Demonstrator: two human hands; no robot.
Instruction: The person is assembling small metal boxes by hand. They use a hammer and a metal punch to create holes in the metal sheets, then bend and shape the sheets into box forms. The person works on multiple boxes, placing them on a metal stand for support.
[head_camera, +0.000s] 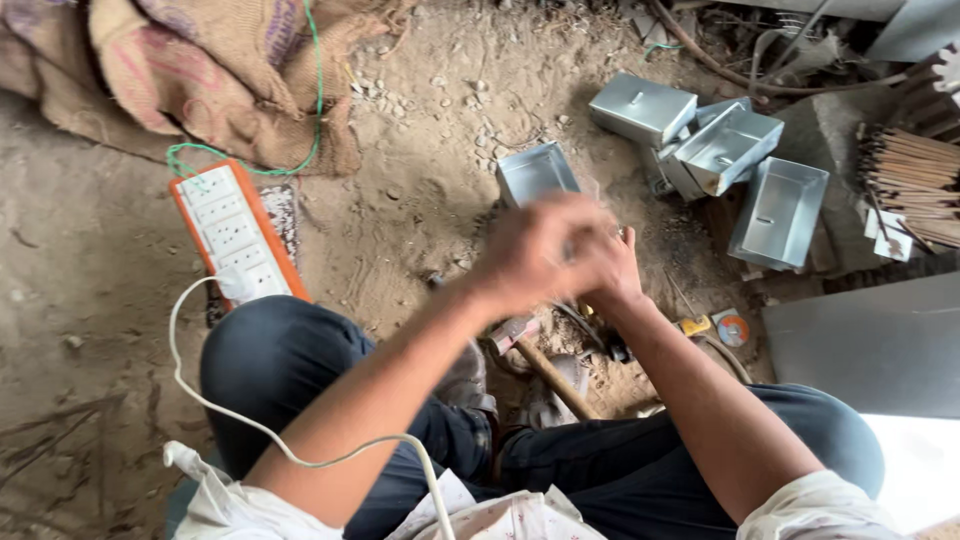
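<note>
Both hands, left hand (535, 250) over right hand (610, 265), meet blurred above the open grey sheet-metal box (535, 172) on the dirt floor (420, 200); whether the fingers grip anything cannot be told

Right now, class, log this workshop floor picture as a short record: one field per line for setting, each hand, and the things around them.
Setting: dirt floor, person seated, seen from above
Left hand: raised, motion-blurred, over a small metal tray; grip unclear
Right hand: pressed close behind the left, contents hidden
Below hands: hammer with wooden handle
Left side: orange-edged power strip, white cable, burlap sacks
Right side: stacked metal boxes, bundle of thin rods
</note>
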